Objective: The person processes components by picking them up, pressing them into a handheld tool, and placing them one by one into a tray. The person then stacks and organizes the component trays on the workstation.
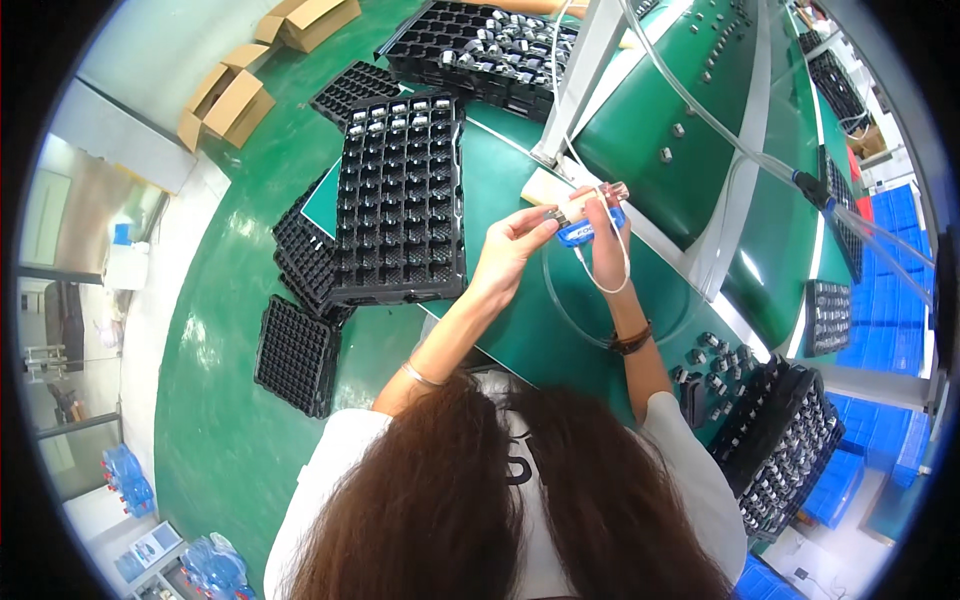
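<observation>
Over the green worktable my left hand (512, 248) has its thumb and fingers pinched around a small dark metallic part (552, 214). Right beside it, my right hand (608, 250) is closed on a blue handheld tool (576, 234) with a thin white hose (604, 289) looping below it. The tool's exact kind cannot be made out. A reddish, shiny tip or piece (616, 190) shows above the right fingers. The two hands nearly meet, and the part is close to the tool.
Left of my hands lies a black compartment tray (400, 200), its far rows holding small metal parts. More filled black trays (500, 60) stand beyond. A green conveyor belt (650, 120) runs along the right. Loose parts (715, 365) and a stacked tray (790, 450) are near my right elbow.
</observation>
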{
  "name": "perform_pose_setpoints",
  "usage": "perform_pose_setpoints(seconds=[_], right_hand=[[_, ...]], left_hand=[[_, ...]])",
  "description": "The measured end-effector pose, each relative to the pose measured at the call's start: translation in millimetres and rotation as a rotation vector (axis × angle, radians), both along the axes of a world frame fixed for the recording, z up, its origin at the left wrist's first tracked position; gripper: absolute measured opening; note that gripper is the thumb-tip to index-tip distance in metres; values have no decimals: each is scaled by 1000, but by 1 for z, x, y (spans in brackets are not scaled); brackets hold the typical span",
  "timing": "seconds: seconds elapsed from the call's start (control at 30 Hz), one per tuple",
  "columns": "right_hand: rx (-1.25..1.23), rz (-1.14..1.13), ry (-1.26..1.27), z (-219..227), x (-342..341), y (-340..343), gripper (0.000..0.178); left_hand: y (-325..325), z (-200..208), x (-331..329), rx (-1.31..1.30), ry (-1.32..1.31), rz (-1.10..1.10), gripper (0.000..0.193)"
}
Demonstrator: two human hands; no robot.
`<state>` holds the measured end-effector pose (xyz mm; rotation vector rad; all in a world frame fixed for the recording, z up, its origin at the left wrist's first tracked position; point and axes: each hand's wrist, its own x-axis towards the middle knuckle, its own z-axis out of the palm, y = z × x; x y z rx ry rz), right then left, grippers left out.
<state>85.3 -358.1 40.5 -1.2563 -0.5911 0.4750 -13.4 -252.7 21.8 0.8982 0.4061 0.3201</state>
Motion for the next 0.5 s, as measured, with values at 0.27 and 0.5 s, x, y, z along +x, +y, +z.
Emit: perform_pose_setpoints(seconds=[0.27,0.5], right_hand=[[29,22,11,-4,-7,6,22],[21,32,-73,-6,-8,15,20]], left_hand=[[12,2,-10,34,16,-55,38],[25,-1,-17,142,32,-101,39]])
